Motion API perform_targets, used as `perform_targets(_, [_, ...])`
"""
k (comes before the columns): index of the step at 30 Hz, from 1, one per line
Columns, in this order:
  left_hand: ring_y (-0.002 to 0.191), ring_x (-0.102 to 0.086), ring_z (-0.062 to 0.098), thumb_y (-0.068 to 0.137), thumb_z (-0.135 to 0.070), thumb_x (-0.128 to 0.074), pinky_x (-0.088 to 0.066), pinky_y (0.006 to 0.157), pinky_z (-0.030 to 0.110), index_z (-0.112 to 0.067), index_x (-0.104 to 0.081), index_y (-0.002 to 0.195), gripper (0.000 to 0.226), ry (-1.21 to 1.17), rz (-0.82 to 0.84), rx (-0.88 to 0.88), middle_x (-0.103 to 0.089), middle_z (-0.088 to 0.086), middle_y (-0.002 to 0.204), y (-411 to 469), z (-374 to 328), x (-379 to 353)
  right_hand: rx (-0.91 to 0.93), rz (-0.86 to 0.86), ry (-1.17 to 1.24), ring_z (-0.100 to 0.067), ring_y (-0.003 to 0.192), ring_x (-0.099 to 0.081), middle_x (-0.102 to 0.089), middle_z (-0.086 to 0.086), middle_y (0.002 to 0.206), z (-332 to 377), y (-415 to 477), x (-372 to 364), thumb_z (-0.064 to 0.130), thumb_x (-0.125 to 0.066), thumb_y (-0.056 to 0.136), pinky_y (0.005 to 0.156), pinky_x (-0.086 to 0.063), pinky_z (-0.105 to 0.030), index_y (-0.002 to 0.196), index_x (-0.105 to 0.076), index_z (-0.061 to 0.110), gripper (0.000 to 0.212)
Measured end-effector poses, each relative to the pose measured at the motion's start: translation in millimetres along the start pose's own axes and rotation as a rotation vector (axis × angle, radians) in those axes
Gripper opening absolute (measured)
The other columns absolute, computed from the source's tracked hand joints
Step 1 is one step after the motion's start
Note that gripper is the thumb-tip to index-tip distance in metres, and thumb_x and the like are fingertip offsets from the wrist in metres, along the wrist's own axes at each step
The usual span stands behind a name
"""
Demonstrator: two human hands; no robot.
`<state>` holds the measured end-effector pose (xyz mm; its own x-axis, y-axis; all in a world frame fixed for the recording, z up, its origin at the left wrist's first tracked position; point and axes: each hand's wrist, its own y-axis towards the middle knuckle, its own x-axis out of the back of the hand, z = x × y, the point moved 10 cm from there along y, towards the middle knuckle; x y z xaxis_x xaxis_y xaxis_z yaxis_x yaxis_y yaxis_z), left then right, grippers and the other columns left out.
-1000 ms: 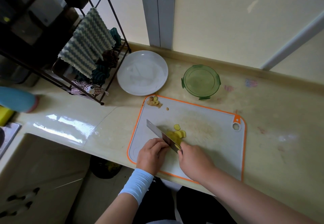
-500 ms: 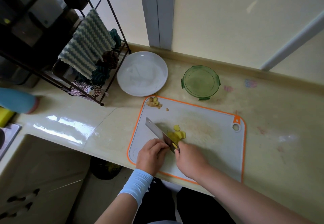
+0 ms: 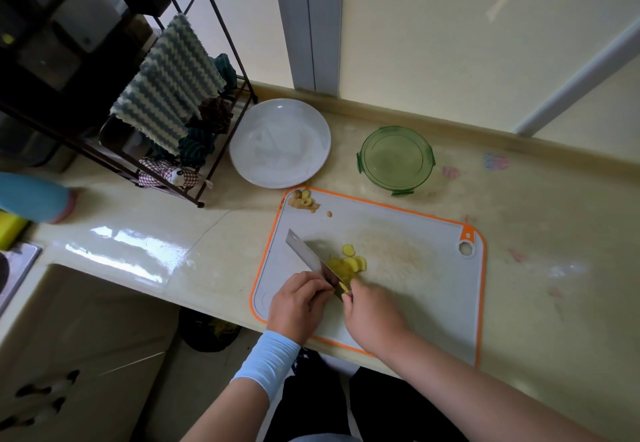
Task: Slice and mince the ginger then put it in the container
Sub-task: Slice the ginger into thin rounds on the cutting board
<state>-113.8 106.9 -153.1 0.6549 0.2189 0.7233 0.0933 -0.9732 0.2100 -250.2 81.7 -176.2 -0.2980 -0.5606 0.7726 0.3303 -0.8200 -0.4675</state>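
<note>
Right hand (image 3: pixel 374 317) grips the knife (image 3: pixel 308 254), handle hidden; left hand (image 3: pixel 298 303) seemingly pinches ginger (image 3: pixel 343 287) mostly hidden by the blade.

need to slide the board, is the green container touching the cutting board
Apart. The head view shows bare counter between the green container and the orange edge of the cutting board.

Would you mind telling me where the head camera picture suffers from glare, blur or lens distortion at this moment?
Head view: bright glare streaks lie on the counter left of the cutting board. The right hand at the knife looks slightly motion-blurred. The blue object at the left edge is soft. Wide-angle distortion leans the grey wall trim. The light is dim and flat overall.
</note>
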Motion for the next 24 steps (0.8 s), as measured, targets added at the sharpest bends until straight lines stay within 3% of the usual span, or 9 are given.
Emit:
perform_targets(9, [0.083, -0.063, 0.008, 0.087, -0.026, -0.068, -0.051, 0.074, 0.018, -0.020, -0.075, 0.085, 0.009, 0.002, 0.005, -0.050, -0.066, -0.010, 0.092, -2.1, -4.2, 1.7, -0.007, 0.053, 0.040, -0.029, 0.076, -0.058, -0.062, -0.006, 0.082, -25.9, -20.2, 5.2, 0.035, -0.045, 0.096, 0.057, -0.038, -0.035, 0.080, -0.042, 0.023, 0.020])
perform_targets(17, [0.080, -0.063, 0.009, 0.086, -0.028, -0.066, -0.052, 0.067, 0.021, -0.022, -0.075, 0.083, 0.011, 0.006, -0.007, -0.027, -0.066, -0.010, 0.090, -2.5, -3.9, 3.1, 0.011, 0.021, 0.064, -0.034, 0.082, -0.059, -0.064, -0.010, 0.086, -2.1, 7.5, 9.3, 0.036, -0.044, 0.096, 0.061, -0.040, -0.037, 0.078, -0.042, 0.022, 0.023])
perform_targets(24, [0.079, -0.061, 0.009, 0.085, -0.026, -0.067, -0.053, 0.064, 0.023, -0.020, -0.072, 0.081, 0.009, 0.010, -0.031, -0.008, -0.065, -0.009, 0.089, -6.5, -1.3, 1.9, 0.010, -0.004, 0.048, -0.032, 0.072, -0.056, -0.061, -0.009, 0.080, -8.3, 3.4, 18.8, 0.035, -0.042, 0.098, 0.056, -0.039, -0.037, 0.081, -0.041, 0.021, 0.023])
